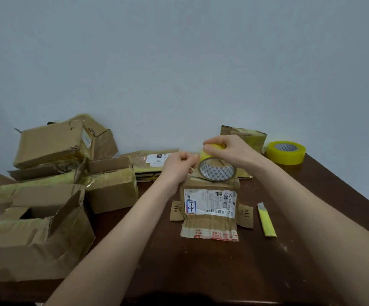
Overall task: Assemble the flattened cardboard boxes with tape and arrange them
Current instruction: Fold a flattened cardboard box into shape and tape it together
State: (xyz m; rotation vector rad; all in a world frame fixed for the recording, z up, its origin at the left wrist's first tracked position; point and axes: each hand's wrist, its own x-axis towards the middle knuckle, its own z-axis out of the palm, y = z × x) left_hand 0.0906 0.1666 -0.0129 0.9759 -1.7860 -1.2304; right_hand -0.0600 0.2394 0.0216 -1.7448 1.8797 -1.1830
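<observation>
A small cardboard box (210, 204) with a white shipping label and its flaps spread stands on the dark wooden table (201, 261) in the middle. Just above its far edge my right hand (230, 151) grips a nearly used-up tape roll (216, 170), fingers curled over its yellow rim. My left hand (179, 164) pinches at the roll's left side, where the tape end seems to be; the end itself is too small to make out.
Several assembled boxes (46, 195) are piled at the left. Flattened boxes (152, 162) lie behind my left hand. One more box (245, 135) and a full yellow tape roll (286, 152) sit at the back right. A yellow utility knife (266, 219) lies right of the small box.
</observation>
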